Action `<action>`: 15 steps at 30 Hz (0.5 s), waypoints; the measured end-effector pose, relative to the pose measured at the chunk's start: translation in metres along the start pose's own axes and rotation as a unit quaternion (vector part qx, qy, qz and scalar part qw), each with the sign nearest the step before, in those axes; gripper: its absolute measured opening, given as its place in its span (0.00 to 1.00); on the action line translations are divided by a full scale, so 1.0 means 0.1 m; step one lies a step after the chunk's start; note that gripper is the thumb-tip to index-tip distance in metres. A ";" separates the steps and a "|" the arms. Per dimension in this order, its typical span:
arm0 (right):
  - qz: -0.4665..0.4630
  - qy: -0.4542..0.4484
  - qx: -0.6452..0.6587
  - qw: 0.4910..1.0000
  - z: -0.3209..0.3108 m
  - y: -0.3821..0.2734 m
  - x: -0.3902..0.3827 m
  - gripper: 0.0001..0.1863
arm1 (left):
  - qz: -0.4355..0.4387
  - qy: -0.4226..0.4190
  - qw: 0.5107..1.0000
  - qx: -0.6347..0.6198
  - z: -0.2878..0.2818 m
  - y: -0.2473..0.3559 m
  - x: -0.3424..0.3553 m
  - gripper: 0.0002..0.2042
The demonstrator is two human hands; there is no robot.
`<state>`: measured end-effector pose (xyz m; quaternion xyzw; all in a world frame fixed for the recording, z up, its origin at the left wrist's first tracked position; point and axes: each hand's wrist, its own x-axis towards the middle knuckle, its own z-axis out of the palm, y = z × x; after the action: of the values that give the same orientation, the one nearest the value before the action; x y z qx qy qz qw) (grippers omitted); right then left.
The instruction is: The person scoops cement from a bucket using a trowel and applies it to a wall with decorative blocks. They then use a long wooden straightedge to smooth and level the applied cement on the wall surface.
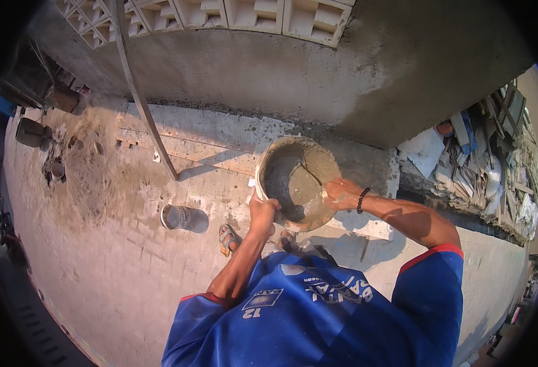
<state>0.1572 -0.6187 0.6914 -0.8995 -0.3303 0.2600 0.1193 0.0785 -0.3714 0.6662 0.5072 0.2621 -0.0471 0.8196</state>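
Note:
A large mortar-coated bucket [263,168] with wet grey mortar [302,189] in it is held at waist height, in front of my body. My left hand [264,211] is closed on its near left rim. At the right side of the bucket, my right hand [339,194] grips the handle of a tool whose dark, thin end reaches into the mortar; I think it is a trowel, but its blade is hard to make out. My sandalled feet [228,238] show below.
A small pail [174,217] stands left of my feet. A long wooden pole [148,122] leans beside the grey wall [250,73] with its pale vent blocks. Dark containers [31,131] lie at left; a pile of boards and rubble [492,156] is at right.

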 end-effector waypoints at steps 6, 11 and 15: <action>0.021 -0.089 0.105 0.990 0.04 -0.34 0.01 0.30 | 0.036 0.012 0.999 0.011 0.00 -0.17 0.13 0.24; 0.003 -0.001 0.083 0.997 -0.53 -0.25 -0.27 0.23 | 0.049 0.007 0.999 0.002 0.00 -0.17 0.22 0.26; -0.019 -0.043 0.019 0.999 -0.78 -0.33 -0.25 0.20 | 0.066 0.019 0.998 -0.004 0.05 -0.15 0.19 0.26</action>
<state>0.1663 -0.6139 0.7794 -0.8785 -0.3472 0.3024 0.1274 0.0918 -0.3792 0.6464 0.5205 0.2442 0.0177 0.8180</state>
